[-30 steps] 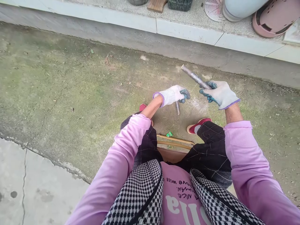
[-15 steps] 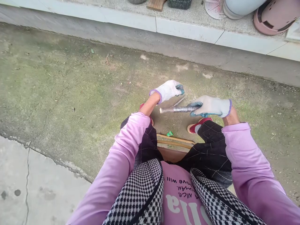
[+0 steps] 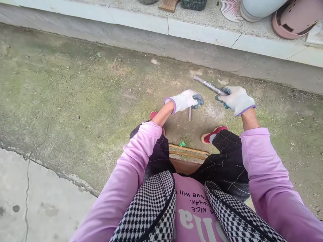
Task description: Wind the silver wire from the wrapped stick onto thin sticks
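Right hand (image 3: 237,99) swings up and away from the body versus the last frame, so the long stick (image 3: 209,86) now slants up-left instead of lying almost level; left hand (image 3: 189,100) shifts slightly right, and the short stick (image 3: 189,115) under it turns to point toward the feet. We put the long stick in the air above the ground (image 3: 101,90), between the ledge (image 3: 202,35) and the person. Right grip: closed around its lower end. Left grip: fingers curled, apparently clenched on the short stick, palm hidden from us.

Handling, our guess: the long stick is light, stiff, not fragile; its shiny middle looks wound with wire, which could slide or come loose. We'd take hold at the plain end, clear of the winding. The short stick also seems rigid and light; we'd pinch it near the top.

Counts: we get two gloved hands, two sticks, two red shoes (image 3: 217,129), one green wrapper (image 3: 182,144) and two wooden strips (image 3: 189,149) by the seat. On the ledge we tally one wooden board (image 3: 168,4), one ringed mat (image 3: 229,10), one white bucket (image 3: 262,8), one pink container (image 3: 295,18).
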The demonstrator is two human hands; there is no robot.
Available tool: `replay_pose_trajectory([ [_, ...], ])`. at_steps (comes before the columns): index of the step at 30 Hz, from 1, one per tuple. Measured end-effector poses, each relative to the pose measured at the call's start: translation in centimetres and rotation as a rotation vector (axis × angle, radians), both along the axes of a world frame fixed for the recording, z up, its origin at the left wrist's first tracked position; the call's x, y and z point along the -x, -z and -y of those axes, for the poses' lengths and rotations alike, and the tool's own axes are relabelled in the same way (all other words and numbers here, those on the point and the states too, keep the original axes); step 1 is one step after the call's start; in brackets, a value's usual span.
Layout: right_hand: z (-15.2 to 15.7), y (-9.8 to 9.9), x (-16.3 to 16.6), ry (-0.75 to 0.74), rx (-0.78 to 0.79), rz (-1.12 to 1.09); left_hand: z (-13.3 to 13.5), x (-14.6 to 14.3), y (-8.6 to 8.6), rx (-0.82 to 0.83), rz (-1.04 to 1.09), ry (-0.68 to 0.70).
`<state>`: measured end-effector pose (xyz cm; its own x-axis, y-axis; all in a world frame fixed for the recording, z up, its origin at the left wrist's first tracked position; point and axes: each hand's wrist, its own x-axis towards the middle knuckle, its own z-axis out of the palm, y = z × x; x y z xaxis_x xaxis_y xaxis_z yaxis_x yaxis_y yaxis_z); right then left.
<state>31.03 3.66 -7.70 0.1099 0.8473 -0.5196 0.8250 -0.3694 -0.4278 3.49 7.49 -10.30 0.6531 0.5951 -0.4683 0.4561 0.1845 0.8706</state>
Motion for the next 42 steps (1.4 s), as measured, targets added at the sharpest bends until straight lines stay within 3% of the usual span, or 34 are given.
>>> replay_pose_trajectory([
  [5, 1.6, -1.3, 1.2, 0.271, -0.107, -0.606, -0.1, 0.0, 0.5, -0.028, 0.039, -0.006],
  [8, 2.3, -2.7, 1.9, 0.276, -0.054, -0.75, -0.1, 0.1, 0.2, -0.034, 0.0, 0.008],
  [10, 2.6, -3.6, 1.9, 0.197, 0.041, -0.757, -0.2, 0.2, 0.0, -0.058, -0.044, 0.039],
  [13, 3.0, -4.0, 1.8, -0.012, 0.209, -0.694, -0.5, 0.7, -0.5, -0.177, -0.153, 0.106],
  [16, 3.2, -3.1, 2.6, -0.268, 0.298, -0.571, -1.0, 1.4, -1.0, -0.278, -0.205, 0.124],
  [19, 3.1, -1.3, 4.2, -0.482, 0.317, -0.259, -1.3, 1.8, -1.4, -0.319, -0.222, 0.085],
  [22, 2.2, 0.3, 5.1, -0.524, 0.286, 0.096, -1.3, 1.7, -1.6, -0.319, -0.228, 0.076],
  [26, 0.4, 1.1, 3.4, -0.416, 0.244, 0.232, -0.9, 1.1, -1.0, -0.286, -0.182, 0.086],
  [28, -0.2, 0.9, 1.8, -0.285, 0.197, 0.193, -0.6, 0.7, -0.5, -0.222, -0.126, 0.067],
  [32, 0.0, 0.1, 0.2, 0.052, 0.025, -0.119, -0.6, 0.3, 0.4, -0.091, 0.004, 0.001],
  [36, 1.0, -0.7, 1.3, 0.283, -0.108, -0.471, -0.7, -0.1, 0.9, -0.037, 0.098, -0.089],
  [39, 1.5, -1.3, 2.1, 0.343, -0.131, -0.695, -0.5, -0.1, 0.8, -0.01, 0.098, -0.099],
  [42, 2.0, -2.1, 2.1, 0.304, -0.136, -0.86, -0.4, -0.1, 0.4, -0.005, 0.068, -0.067],
])
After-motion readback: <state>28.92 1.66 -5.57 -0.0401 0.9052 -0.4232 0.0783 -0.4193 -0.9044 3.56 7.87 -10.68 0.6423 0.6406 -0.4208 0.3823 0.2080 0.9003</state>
